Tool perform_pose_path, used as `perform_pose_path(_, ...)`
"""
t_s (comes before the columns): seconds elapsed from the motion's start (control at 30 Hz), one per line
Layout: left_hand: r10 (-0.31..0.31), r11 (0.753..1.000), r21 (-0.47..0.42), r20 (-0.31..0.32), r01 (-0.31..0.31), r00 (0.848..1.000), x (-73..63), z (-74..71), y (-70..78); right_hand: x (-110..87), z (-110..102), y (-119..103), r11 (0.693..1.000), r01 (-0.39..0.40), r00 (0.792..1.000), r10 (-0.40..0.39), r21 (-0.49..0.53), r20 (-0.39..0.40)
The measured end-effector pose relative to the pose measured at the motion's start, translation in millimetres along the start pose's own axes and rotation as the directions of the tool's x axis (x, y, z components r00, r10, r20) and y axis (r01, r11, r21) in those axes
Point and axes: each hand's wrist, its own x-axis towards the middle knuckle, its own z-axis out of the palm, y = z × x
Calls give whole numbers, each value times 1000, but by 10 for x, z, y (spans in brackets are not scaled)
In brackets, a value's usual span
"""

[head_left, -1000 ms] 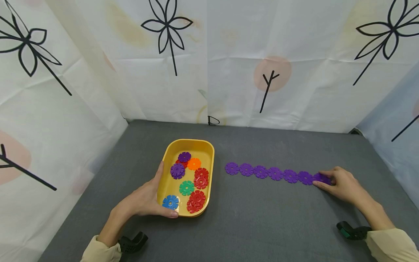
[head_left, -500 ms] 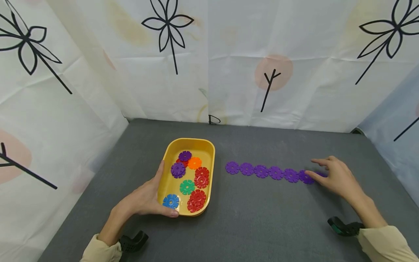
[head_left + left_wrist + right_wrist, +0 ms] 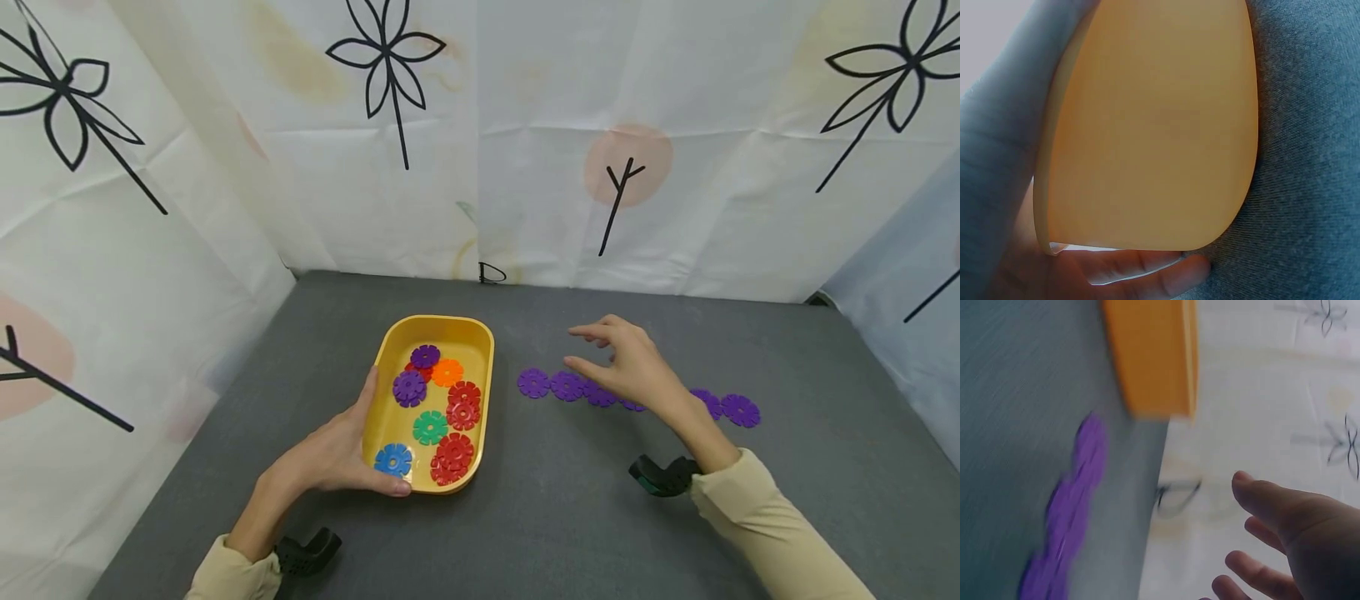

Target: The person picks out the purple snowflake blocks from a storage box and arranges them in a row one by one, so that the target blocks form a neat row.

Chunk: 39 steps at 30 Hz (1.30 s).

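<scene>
My left hand (image 3: 337,450) holds the yellow plastic tray (image 3: 395,422) at its near left corner, thumb over the near rim. In the left wrist view the tray's wall (image 3: 1154,125) fills the middle, with fingertips (image 3: 1188,272) at its end. Inside lie notched flower-shaped plastic discs: purple, orange, a green one (image 3: 431,427), a blue one (image 3: 393,460) and several red. A row of purple discs (image 3: 567,386) stretches across the table right of the tray. Over this row hovers my right hand (image 3: 637,362), thumb and fingers apart, holding nothing; it hides the row's middle.
The grey table (image 3: 555,517) meets white patterned cloth (image 3: 540,208) at its back and sides. Dark wrist-worn devices hang by both wrists, the right one (image 3: 663,476) low over the table.
My right hand has let go of the purple disc at the row's right end and moved left over the row, toward the tray. The left hand and tray have stayed in place.
</scene>
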Motion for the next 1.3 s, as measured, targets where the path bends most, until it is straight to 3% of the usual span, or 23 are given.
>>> perform_pose_path(0.37, 30, 999, 25, -9, -30, 999, -4, -5, 6, 598, 600, -703, 967, 123, 992, -122, 222, -21)
perform_pose_path(0.6, 38, 999, 16, -3, -38, 999, -8, -2, 5, 865, 883, -981, 927, 114, 993, -101, 358, -54)
perform_pose_path(0.77, 43, 999, 12, 1, -43, 999, -8, 6, -11, 963, 1042, -1111, 880, 98, 995, -74, 464, -69)
perform_pose_path(0.83, 48, 999, 12, 0, -48, 999, -8, 8, -15, 984, 1108, -1132, 877, 101, 994, -76, 469, -73)
perform_pose_path(1.07, 64, 998, 5, -8, -64, 998, 0, 11, -21, 983, 1320, -1091, 937, 128, 992, -121, 326, -41)
perform_pose_path(1.17, 73, 997, 16, -17, -73, 997, -2, 8, -22, 972, 1396, -1065, 964, 144, 987, -155, 222, 35)
perform_pose_path(1.3, 82, 996, 20, -17, -82, 996, -4, 4, -29, 954, 1482, -1075, 984, 178, 966, -172, -13, 193)
